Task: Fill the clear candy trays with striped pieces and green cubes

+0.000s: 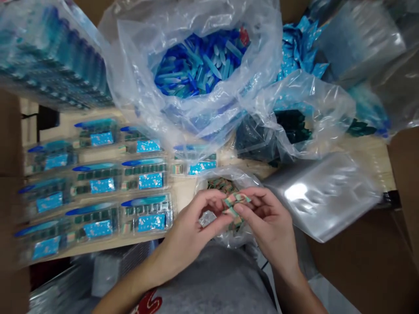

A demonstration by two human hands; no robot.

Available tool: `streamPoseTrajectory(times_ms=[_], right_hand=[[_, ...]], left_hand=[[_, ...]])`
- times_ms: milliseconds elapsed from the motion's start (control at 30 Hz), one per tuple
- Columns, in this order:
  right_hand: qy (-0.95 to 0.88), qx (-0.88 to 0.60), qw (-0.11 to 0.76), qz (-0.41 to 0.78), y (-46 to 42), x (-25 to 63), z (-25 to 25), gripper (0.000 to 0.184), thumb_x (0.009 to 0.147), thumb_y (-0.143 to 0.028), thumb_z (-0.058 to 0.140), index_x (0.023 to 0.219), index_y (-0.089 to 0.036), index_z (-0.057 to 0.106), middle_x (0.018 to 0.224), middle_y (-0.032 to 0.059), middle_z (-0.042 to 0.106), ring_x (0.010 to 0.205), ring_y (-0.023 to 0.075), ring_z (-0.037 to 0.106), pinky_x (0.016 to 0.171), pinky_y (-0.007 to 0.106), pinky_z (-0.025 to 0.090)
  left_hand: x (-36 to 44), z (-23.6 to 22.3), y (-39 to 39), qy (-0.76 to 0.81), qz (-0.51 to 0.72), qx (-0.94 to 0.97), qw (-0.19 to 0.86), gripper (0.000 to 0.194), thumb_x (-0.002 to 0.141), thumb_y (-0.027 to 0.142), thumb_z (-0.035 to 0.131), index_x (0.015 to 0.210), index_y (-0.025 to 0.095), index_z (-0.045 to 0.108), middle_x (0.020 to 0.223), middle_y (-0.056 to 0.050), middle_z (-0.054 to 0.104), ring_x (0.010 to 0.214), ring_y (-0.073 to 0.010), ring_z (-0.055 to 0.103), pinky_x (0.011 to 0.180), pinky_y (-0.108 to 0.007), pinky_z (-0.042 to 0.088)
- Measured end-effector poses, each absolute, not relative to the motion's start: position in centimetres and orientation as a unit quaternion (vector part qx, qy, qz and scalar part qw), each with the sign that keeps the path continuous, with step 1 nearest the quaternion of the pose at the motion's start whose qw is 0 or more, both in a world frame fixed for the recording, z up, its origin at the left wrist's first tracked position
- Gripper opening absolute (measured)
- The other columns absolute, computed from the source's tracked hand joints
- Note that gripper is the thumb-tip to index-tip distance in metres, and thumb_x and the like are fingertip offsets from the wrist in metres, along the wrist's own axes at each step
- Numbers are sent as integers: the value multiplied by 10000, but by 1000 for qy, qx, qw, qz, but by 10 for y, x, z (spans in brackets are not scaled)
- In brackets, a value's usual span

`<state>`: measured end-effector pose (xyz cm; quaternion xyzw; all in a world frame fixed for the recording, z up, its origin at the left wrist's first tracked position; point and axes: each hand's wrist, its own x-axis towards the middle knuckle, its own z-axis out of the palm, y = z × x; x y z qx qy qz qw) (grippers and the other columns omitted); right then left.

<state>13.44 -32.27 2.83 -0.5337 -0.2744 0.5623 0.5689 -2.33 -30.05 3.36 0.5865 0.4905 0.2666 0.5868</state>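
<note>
Far left: a stack [78, 65] of packs with teal and blue contents, in clear plastic. Beside it, ten trays [169, 214] lie in uneven rows on the surface [185, 191]. In those that show clearly, a blue stick [137, 202] lies along the top, a row of dark green bits [144, 210] below it, and a blue packet [151, 222] at lower right; these three contents are judged done. A striped bit [126, 228] shows at the lower left of several trays; blur prevents a check of every one, so this part cannot be called complete. Behind, a large bag [134, 61] holds many loose sticks [209, 65].

Centre: the left hand [204, 216] has a narrow grip, thumb and fingers pinching one side of some striped pieces [235, 201]. These are held between both hands, above a small bag [252, 177] containing loose pieces [221, 185] of the same kind; handling them appears to be the step in hand. The right hand [273, 218] pinches the other side, its grip equally narrow.

Right: an open bag [334, 102] of dark green pieces [291, 128], a heap of blue packets [299, 46], and flat clear sleeves [327, 196]. No tray is seen inside these sleeves; any sleeving would remain undone.
</note>
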Motion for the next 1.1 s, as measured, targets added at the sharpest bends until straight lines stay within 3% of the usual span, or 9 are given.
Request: streamPoseTrajectory(times_ms=[167, 367, 533, 767, 967, 1100], right_hand=[[-280, -521, 575, 566, -326, 135, 22, 152, 840, -153, 697, 945, -255, 737, 880, -17, 779, 775, 102, 743, 675, 144, 591], [-319, -527, 569, 544, -328, 131, 26, 152, 836, -124, 693, 923, -246, 722, 880, -25, 776, 809, 124, 749, 700, 174, 614], [-333, -515, 562, 555, -329, 132, 29, 178, 856, -103, 671, 930, -254, 732, 878, -33, 772, 772, 119, 747, 657, 169, 624], [-341, -593, 548, 481, -331, 128, 24, 130, 863, -178, 693, 942, -254, 762, 821, -17, 767, 668, 136, 728, 592, 215, 627], [-485, -571, 492, 444, -338, 131, 24, 356, 912, -101, 611, 1143, -344, 734, 1041, -14, 749, 906, 147, 718, 770, 253, 619], [-520, -558, 474, 440, -341, 136, 21, 426, 932, -81, 587, 1242, -358, 676, 1128, -8, 721, 1009, 146, 695, 864, 273, 605]], left_hand=[[-19, 33, -301, 483, 325, 608, 539, 256, 890, 130, 647, 1077, 304, 630, 914, 52, 702, 823, -89, 690, 728, -156, 569], [-22, 34, -295, 495, 327, 647, 479, 174, 911, 185, 653, 1055, 283, 654, 847, 45, 683, 759, -90, 682, 666, -150, 557], [-28, 35, -290, 453, 316, 727, 407, 113, 934, 168, 616, 1008, 237, 665, 941, 0, 676, 885, -109, 668, 772, -194, 555], [-35, 37, -291, 452, 334, 685, 463, 93, 913, 148, 642, 922, 238, 664, 898, 18, 695, 864, -107, 681, 771, -190, 557], [-29, 32, -294, 457, 338, 696, 438, 187, 930, 160, 621, 1080, 266, 658, 914, 17, 689, 842, -101, 674, 758, -192, 557], [-31, 33, -289, 455, 333, 716, 411, 120, 923, 167, 623, 990, 250, 679, 962, -14, 686, 914, -136, 672, 799, -242, 561]])
